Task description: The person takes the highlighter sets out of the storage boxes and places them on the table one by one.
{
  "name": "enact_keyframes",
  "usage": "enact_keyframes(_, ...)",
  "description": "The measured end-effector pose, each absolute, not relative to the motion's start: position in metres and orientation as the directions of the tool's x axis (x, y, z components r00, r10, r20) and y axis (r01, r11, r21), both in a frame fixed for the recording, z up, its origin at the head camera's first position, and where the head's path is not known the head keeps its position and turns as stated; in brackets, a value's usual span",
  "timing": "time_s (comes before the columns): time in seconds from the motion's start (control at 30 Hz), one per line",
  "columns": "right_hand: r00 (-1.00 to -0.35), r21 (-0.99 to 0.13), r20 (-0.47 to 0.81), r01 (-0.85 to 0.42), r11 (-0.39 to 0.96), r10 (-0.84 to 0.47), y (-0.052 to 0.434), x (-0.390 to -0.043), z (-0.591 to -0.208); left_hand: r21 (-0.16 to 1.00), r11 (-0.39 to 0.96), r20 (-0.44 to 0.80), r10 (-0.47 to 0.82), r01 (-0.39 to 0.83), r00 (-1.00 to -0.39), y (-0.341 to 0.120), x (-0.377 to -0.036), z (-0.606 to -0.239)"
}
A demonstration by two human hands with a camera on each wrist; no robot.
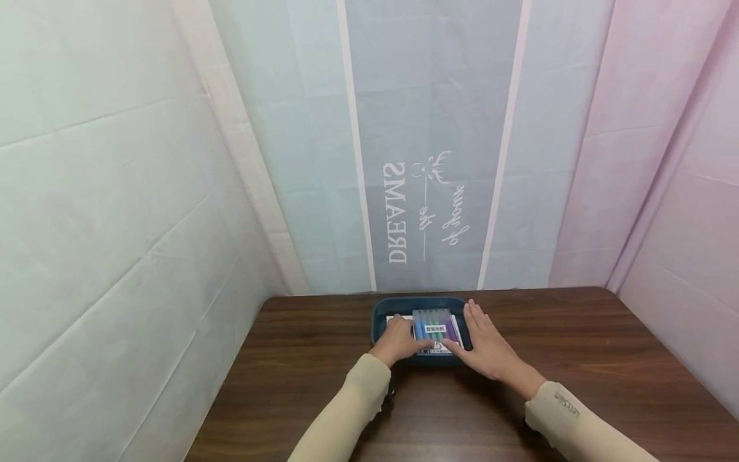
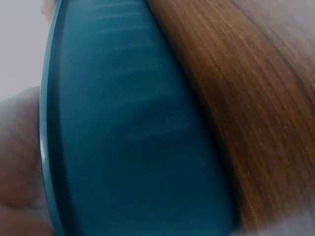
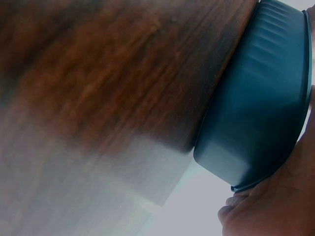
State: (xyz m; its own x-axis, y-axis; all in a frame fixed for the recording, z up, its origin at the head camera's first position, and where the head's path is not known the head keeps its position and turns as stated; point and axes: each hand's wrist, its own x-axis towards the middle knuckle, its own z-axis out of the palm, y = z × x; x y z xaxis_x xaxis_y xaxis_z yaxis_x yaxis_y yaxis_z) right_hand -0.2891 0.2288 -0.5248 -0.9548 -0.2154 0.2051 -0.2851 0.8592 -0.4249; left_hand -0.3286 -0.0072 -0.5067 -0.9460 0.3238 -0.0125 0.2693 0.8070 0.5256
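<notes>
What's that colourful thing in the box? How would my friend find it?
Look at the brown wooden table and find the dark teal tray at its far edge, by the curtain. Between the left hand and the right hand lies a clear pack of pens. It is the only thing with blue, green and purple stripes and a small white label.

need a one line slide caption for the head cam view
Both hands, left hand and right hand, rest on a pack of coloured pens in a dark teal tray on a wooden table.
</notes>
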Motion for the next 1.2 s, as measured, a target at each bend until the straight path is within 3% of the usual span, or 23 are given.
enact_keyframes(1.2,-0.955,-0.431,0.201,-0.286,0.856,-0.218,0.2270,-0.2877,-0.5209,0.513,0.807,0.008,0.336,0.293,-0.942,-0.0023,-0.3320,-0.5089)
